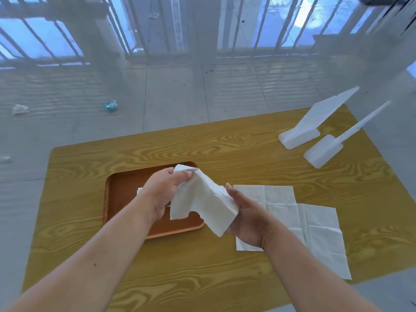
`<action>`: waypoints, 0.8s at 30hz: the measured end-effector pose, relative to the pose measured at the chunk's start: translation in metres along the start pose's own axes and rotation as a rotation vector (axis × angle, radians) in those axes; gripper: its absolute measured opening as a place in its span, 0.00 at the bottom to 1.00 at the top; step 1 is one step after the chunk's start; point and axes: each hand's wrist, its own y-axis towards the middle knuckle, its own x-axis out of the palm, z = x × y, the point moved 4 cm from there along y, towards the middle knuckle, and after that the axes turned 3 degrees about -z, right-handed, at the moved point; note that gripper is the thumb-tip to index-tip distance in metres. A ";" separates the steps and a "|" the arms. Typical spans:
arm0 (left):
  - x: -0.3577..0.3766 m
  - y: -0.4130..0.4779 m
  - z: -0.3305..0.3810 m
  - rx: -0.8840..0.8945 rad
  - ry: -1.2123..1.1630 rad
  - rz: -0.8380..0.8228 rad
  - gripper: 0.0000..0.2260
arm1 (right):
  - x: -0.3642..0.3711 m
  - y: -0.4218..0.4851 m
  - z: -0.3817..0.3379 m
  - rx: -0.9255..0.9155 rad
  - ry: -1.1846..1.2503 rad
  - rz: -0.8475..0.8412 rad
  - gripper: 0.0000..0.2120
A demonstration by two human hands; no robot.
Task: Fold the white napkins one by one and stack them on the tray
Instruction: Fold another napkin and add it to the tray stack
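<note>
Overhead, wood-grain desk (225, 143) with brown tray (119, 188) left of centre; a bit of white paper shows in the tray beside the left wrist, mostly hidden. Two unfolded napkins (315, 221) lie flat and overlapping on the desk right of the tray. Two white plastic stands (310, 129) at far right corner. Litter scraps (110, 105) on floor beyond. Left hand (162, 192) pinches top corner of a half-folded napkin (202, 199), raised over the tray's right edge. Right hand (247, 219) grips its lower end, thumb on top, palm inward. Both forearms reach forward.
</note>
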 end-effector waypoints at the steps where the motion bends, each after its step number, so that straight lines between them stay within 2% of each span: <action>1: -0.005 0.000 -0.001 0.007 0.051 0.010 0.10 | -0.001 0.004 -0.003 -0.037 -0.019 0.049 0.28; 3: -0.014 0.001 -0.003 0.015 0.114 0.010 0.09 | -0.004 0.010 -0.012 -0.130 -0.017 0.161 0.26; 6: -0.023 0.004 -0.007 0.047 0.091 -0.006 0.09 | -0.006 0.013 -0.026 -0.194 0.085 0.235 0.19; 9: -0.023 0.005 -0.009 0.060 -0.095 -0.085 0.16 | -0.005 0.012 -0.035 -0.202 0.130 0.202 0.18; 12: -0.020 0.007 -0.011 0.018 -0.246 -0.159 0.24 | -0.002 0.010 -0.036 -0.185 0.032 0.137 0.23; 14: -0.019 0.007 -0.013 -0.016 -0.296 -0.204 0.22 | 0.000 0.009 -0.033 -0.143 -0.059 0.091 0.23; 16: -0.020 0.008 -0.016 -0.037 -0.303 -0.180 0.18 | -0.002 0.008 -0.033 -0.134 -0.096 0.127 0.17; 19: -0.025 0.010 -0.018 -0.003 -0.168 -0.078 0.10 | -0.009 0.004 -0.040 -0.189 -0.084 0.203 0.17; 22: -0.026 0.010 -0.018 0.028 -0.076 -0.093 0.10 | -0.014 -0.002 -0.049 -0.234 -0.122 0.213 0.15; 24: -0.025 0.009 -0.015 0.054 -0.034 -0.096 0.09 | -0.014 -0.006 -0.053 -0.241 -0.167 0.163 0.14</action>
